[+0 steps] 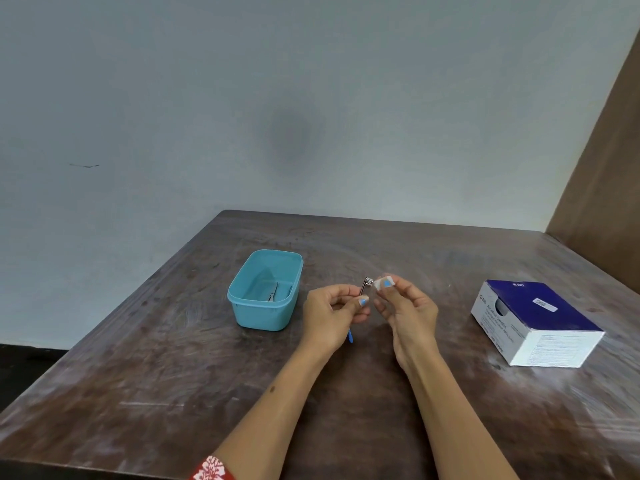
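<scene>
Currently, left hand (pixel 334 311) is pinching a seemingly light, stiff, slippery tool (pixel 365 286) mid-shaft, while right hand (pixel 408 310) is pinching a soft swab (pixel 383 283) at its head.

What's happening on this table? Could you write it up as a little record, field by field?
Activity: apparently wiping the tip of a tool with a pad
Left hand: grips a small metal tool with a blue handle end
Right hand: pinches a white pad at the tool's metal tip
Left of the hands: open teal tub with thin metal instruments inside
Right of the hands: blue and white box, closed, lying flat
Surface: worn wooden table
</scene>
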